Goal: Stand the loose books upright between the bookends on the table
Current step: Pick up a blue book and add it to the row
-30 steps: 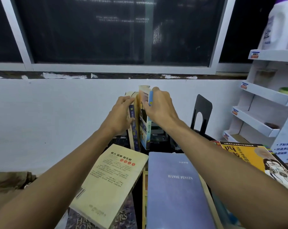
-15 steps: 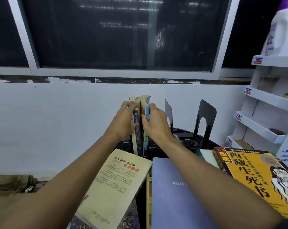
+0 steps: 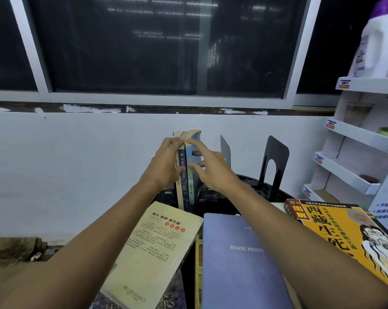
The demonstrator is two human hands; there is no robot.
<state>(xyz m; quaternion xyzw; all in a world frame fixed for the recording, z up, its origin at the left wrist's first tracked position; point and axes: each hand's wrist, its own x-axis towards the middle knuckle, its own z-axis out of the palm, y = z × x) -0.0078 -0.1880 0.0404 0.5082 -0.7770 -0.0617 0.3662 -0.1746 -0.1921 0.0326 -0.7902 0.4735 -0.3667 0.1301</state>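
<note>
Books (image 3: pixel 188 186) stand upright together, spines blue and cream, tops yellowed

A dark window (image 3: pixel 144 52) in a pale frame (image 3: pixel 166 98) fills the top — faint reflections on the glass; below its chipped sill (image 3: pixel 99 108) runs a plain white wall (image 3: pixel 77 163); a white shelf unit (image 3: pixel 355 136) stands at right.
</note>
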